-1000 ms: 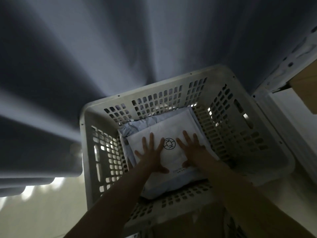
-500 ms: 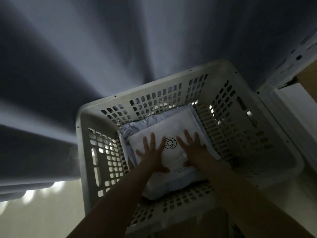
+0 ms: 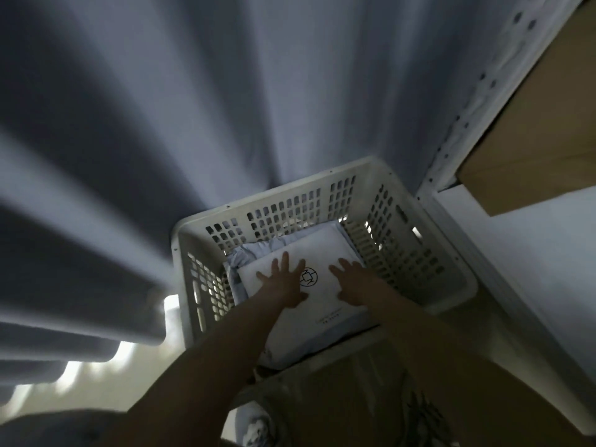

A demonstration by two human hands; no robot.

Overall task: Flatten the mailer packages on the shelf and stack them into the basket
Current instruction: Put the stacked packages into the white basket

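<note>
Unmoved, left hand (image 3: 285, 283) and right hand (image 3: 356, 282) press the mailer (image 3: 322, 250).

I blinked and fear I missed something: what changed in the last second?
Hardly anything: the left hand fans its fingers a little wider. Both it and the right hand stay pressed flat on the white logo-printed plastic mailer in the white perforated plastic basket.
</note>
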